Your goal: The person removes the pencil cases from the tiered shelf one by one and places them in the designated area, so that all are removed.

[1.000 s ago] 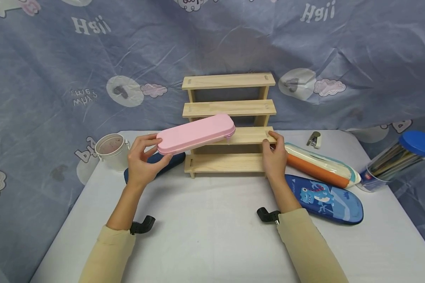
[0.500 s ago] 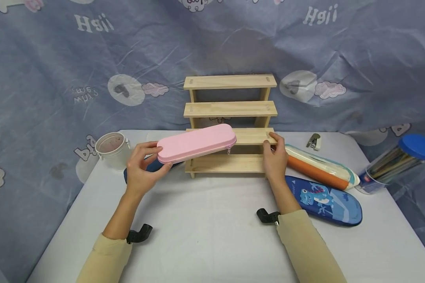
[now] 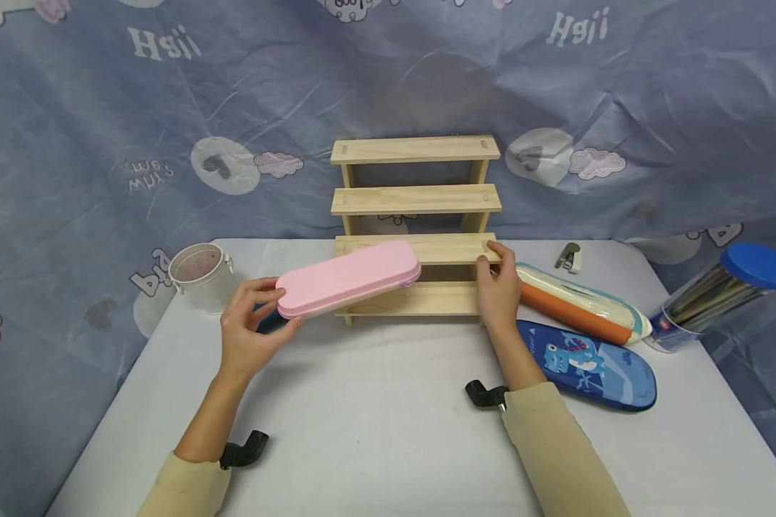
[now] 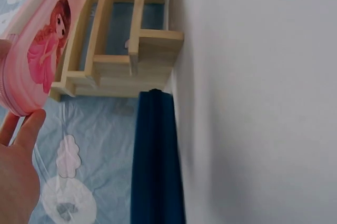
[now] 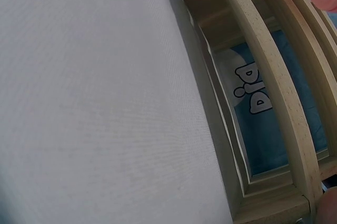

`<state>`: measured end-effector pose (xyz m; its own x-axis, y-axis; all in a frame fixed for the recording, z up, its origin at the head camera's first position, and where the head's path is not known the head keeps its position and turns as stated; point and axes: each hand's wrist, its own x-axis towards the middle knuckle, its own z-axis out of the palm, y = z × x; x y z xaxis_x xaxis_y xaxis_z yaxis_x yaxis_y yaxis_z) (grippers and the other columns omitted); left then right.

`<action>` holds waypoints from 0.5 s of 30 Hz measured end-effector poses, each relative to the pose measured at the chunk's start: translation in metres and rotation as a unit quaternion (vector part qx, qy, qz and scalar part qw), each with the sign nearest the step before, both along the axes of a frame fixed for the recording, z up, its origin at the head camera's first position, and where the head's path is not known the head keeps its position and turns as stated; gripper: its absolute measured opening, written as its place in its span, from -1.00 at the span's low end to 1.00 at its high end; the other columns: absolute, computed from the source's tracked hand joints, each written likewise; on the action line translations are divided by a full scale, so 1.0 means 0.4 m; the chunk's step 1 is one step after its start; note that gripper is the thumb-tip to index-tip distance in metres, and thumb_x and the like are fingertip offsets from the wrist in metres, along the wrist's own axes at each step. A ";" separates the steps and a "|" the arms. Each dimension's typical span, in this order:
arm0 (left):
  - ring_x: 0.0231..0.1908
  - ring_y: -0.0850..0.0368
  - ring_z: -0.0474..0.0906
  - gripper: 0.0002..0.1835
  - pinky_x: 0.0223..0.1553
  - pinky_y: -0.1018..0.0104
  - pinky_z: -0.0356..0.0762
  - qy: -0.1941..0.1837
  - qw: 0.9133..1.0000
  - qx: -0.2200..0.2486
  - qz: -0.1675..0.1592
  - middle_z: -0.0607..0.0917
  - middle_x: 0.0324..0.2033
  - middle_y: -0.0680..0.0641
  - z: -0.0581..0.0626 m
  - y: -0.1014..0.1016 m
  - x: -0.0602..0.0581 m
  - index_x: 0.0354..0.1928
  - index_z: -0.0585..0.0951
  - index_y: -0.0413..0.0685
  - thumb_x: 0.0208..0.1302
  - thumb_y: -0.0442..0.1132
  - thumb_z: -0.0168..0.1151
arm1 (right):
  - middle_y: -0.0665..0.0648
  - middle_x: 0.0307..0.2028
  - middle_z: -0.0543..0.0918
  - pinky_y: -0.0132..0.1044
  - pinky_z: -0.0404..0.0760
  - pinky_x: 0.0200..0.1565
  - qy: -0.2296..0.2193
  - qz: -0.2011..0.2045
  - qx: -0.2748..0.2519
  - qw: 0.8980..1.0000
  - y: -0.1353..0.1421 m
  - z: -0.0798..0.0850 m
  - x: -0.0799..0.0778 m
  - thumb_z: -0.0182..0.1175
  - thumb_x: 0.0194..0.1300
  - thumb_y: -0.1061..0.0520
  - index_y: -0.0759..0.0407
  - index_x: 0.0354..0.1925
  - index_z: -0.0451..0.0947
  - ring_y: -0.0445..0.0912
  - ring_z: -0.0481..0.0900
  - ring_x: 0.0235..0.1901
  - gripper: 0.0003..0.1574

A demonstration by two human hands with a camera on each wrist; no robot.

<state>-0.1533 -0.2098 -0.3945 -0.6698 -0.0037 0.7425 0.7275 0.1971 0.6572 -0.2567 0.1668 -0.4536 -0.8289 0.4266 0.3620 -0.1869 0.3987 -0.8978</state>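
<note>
My left hand (image 3: 252, 330) pinches the left end of a pink zippered pencil case (image 3: 349, 276), thumb below and fingers above. The case is held in the air, tilted with its right end higher, in front of the lower steps of a wooden tiered shelf (image 3: 420, 197). In the left wrist view a princess picture (image 4: 52, 40) shows on the case's other face. My right hand (image 3: 499, 291) grips the right end of the shelf's second step from the bottom, fingers on top. In the right wrist view only a fingertip (image 5: 327, 205) shows at the shelf's corner.
Right of the shelf lie an orange and white pencil-shaped case (image 3: 582, 301), a blue dinosaur case (image 3: 595, 366) and a stapler (image 3: 569, 257). A blue-lidded jar of sticks (image 3: 718, 294) leans further right. At left stand a white bucket (image 3: 203, 276) and a dark blue case (image 4: 155, 161).
My left hand has lowered the pink pencil case and drawn it slightly left and nearer, so more of the second step from the bottom shows. The right hand keeps its place on the shelf.
</note>
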 end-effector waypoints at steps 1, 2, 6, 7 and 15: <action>-0.04 -0.34 0.46 -0.51 -0.05 0.21 0.60 -0.003 1.000 0.004 0.000 0.45 -0.08 -0.55 -0.004 -0.003 0.005 -0.24 0.56 -0.58 -0.40 -0.76 0.44 | 0.07 0.11 0.58 -0.18 0.55 0.00 0.001 0.000 0.000 1.000 -0.001 -0.001 -0.001 0.06 0.36 -0.07 -0.11 0.20 0.46 -0.12 0.56 -0.02 -0.54; -0.04 -0.33 0.46 -0.51 -0.04 0.22 0.60 -0.007 1.000 0.005 0.001 0.45 -0.08 -0.56 -0.009 -0.007 0.010 -0.24 0.56 -0.58 -0.40 -0.77 0.44 | 0.07 0.11 0.58 -0.18 0.55 0.00 0.003 0.001 0.000 1.000 -0.001 -0.002 -0.001 0.06 0.36 -0.06 -0.10 0.20 0.46 -0.12 0.56 -0.03 -0.54; -0.03 -0.32 0.46 -0.50 -0.03 0.23 0.59 -0.018 1.000 0.011 0.007 0.44 -0.08 -0.57 -0.022 -0.023 0.031 -0.24 0.55 -0.59 -0.42 -0.79 0.41 | 0.07 0.09 0.59 -0.18 0.54 0.01 0.008 0.000 0.000 1.000 -0.002 -0.001 -0.001 0.06 0.35 -0.05 -0.08 0.19 0.47 -0.12 0.57 -0.03 -0.54; -0.03 -0.31 0.46 -0.49 -0.03 0.24 0.58 -0.020 1.000 0.011 0.010 0.44 -0.08 -0.57 -0.026 -0.028 0.036 -0.24 0.55 -0.59 -0.42 -0.79 0.41 | 0.07 0.09 0.59 -0.19 0.54 0.01 0.009 0.000 0.000 1.000 -0.002 0.000 0.000 0.07 0.35 -0.05 -0.07 0.19 0.47 -0.12 0.56 -0.03 -0.54; 0.01 -0.24 0.44 -0.48 -0.01 0.28 0.57 -0.040 0.998 0.015 0.035 0.46 -0.06 -0.49 -0.056 -0.069 0.075 -0.21 0.55 -0.58 -0.40 -0.80 0.40 | 0.08 0.07 0.61 -0.17 0.55 0.01 0.010 0.000 -0.001 1.000 0.000 0.001 0.001 0.06 0.36 -0.05 -0.07 0.19 0.47 -0.11 0.57 -0.04 -0.55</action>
<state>-0.1234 -0.2374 -0.4171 -0.7239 -0.0742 0.6860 0.6580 0.2249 0.7187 -0.2564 0.1668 -0.4533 -0.8218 0.4265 0.3777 -0.2050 0.3972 -0.8945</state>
